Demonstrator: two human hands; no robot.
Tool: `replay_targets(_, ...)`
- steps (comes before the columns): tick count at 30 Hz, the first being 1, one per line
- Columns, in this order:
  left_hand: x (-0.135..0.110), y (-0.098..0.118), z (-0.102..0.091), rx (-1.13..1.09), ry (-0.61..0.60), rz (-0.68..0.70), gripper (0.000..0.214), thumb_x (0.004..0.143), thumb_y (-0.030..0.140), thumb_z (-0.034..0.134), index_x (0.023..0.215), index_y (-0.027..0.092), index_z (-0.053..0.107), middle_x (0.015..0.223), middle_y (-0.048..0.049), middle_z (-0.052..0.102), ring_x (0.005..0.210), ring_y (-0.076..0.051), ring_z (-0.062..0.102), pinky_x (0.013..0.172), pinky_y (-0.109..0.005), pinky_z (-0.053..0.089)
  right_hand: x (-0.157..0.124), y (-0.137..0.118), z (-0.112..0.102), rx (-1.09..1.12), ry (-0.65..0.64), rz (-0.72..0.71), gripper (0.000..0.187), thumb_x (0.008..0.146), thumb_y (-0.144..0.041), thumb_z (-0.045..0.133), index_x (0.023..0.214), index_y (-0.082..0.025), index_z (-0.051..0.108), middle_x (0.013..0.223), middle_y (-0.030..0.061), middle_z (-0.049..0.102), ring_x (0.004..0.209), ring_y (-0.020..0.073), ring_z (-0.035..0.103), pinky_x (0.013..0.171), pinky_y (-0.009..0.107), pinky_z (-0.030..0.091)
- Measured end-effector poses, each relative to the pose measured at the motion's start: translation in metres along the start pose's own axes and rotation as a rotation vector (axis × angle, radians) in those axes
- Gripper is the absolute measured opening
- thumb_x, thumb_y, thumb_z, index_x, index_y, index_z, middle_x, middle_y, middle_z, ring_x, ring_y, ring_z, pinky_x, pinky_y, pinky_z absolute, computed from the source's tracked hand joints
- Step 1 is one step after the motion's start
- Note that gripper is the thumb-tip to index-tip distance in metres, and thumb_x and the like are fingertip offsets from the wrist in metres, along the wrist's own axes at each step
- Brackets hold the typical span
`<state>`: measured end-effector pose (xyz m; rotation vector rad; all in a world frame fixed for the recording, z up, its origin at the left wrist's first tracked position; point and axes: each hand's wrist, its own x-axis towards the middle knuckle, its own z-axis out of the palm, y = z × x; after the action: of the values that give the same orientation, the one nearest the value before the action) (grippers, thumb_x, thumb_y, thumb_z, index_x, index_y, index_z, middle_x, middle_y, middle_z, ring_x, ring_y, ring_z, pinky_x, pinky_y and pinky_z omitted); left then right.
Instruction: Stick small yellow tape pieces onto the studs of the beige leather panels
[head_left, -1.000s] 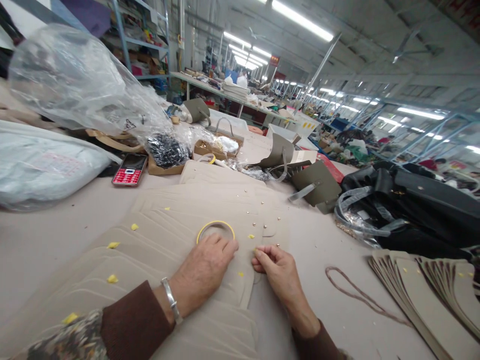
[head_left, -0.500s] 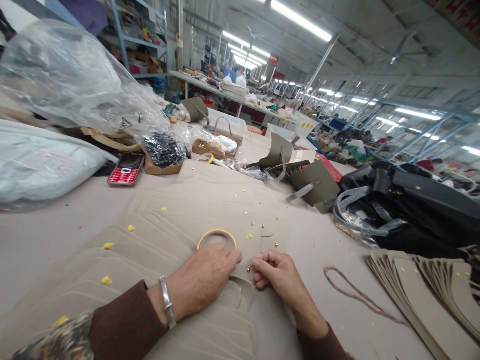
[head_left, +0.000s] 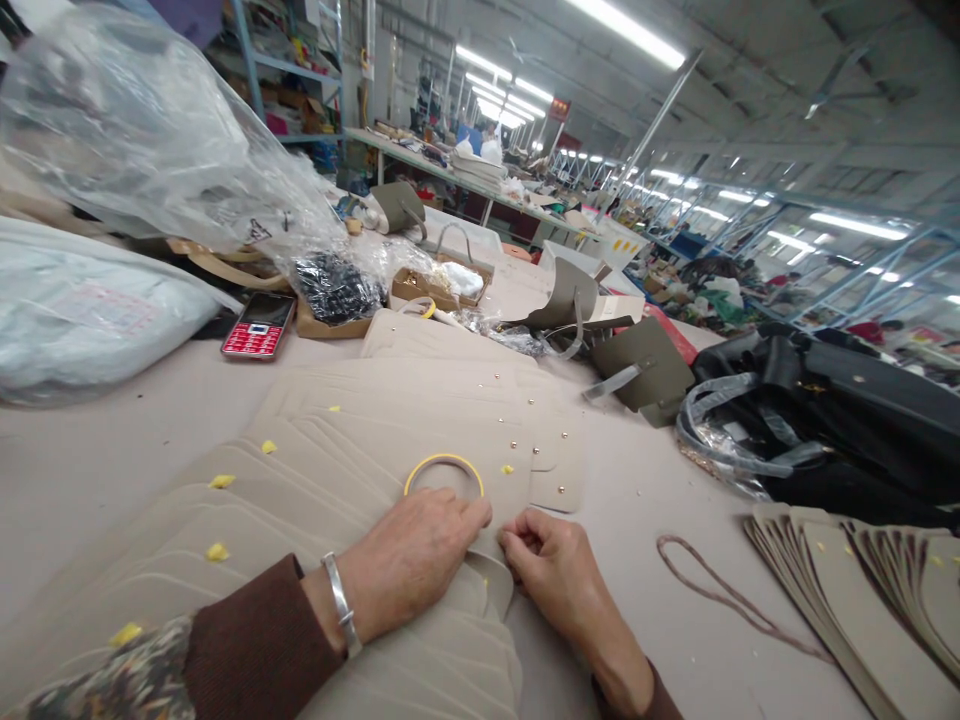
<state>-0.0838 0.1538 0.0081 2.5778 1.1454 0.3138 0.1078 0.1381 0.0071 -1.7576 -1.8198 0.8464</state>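
A fanned row of beige leather panels (head_left: 360,440) with small gold studs lies across the table. My left hand (head_left: 420,560) rests on a panel, fingers curled down and pressing it, just below a yellow tape ring (head_left: 444,474). My right hand (head_left: 547,565) is pinched at the edge of the same panel's tab (head_left: 495,585), fingertips almost touching the left hand. What lies inside the pinch is too small to make out. Small yellow paper bits (head_left: 219,481) are scattered on the panels.
A red phone (head_left: 259,326), plastic bags (head_left: 142,150) and boxes of hardware (head_left: 334,300) stand at the back left. Olive bag pieces (head_left: 637,365) lie beyond, black bags (head_left: 832,420) at right, a brown cord loop (head_left: 720,590) and stacked panels (head_left: 862,600) at lower right.
Both hands slid slightly toward me along the panels. A stud seen between the hands half a second ago is now covered.
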Motion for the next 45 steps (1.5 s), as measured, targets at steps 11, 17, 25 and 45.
replay_targets(11, -0.001, 0.001, -0.003, -0.017, 0.013, -0.005, 0.013, 0.088, 0.01, 0.043, 0.091, 0.021, 0.051, 0.079, -0.0034, 0.06, 0.074, -0.022, 0.057, 0.066, -0.031, 0.041, -0.016, 0.01, -0.007, 0.05, -0.041, 0.018, 0.017, 0.085, -0.028, 0.056, 0.077, -0.018, 0.067, 0.062, 0.0014, 0.066, 0.058, 0.0161, 0.062, 0.054, 0.024, 0.045)
replay_targets(17, 0.0, 0.0, -0.002, -0.028, 0.007, 0.006, 0.015, 0.089, 0.009, 0.042, 0.092, 0.02, 0.051, 0.08, -0.0033, 0.06, 0.076, -0.022, 0.057, 0.068, -0.032, 0.042, -0.011, 0.005, 0.004, -0.147, 0.073, -0.118, 0.021, 0.087, -0.023, 0.054, 0.074, -0.018, 0.069, 0.068, 0.0035, 0.068, 0.063, 0.0166, 0.061, 0.062, 0.025, 0.041)
replay_targets(25, -0.004, -0.001, -0.005, -0.032, 0.059, 0.066, 0.017, 0.092, 0.012, 0.039, 0.097, 0.019, 0.053, 0.084, -0.0041, 0.061, 0.079, -0.022, 0.057, 0.071, -0.034, 0.047, -0.008, -0.003, -0.002, -0.128, -0.014, -0.102, 0.024, 0.085, -0.02, 0.054, 0.065, -0.017, 0.067, 0.058, -0.0017, 0.062, 0.055, 0.0125, 0.054, 0.053, 0.021, 0.033)
replay_targets(45, -0.006, 0.001, -0.002, -0.155, 0.22, 0.13, 0.043, 0.096, 0.016, 0.034, 0.139, 0.015, 0.027, 0.104, -0.0105, 0.069, 0.088, -0.022, 0.068, 0.072, -0.035, 0.055, -0.005, -0.014, 0.001, 0.093, 0.199, -0.555, 0.015, 0.086, -0.009, 0.053, 0.087, -0.018, 0.065, 0.077, 0.0044, 0.068, 0.07, 0.015, 0.061, 0.067, 0.025, 0.047)
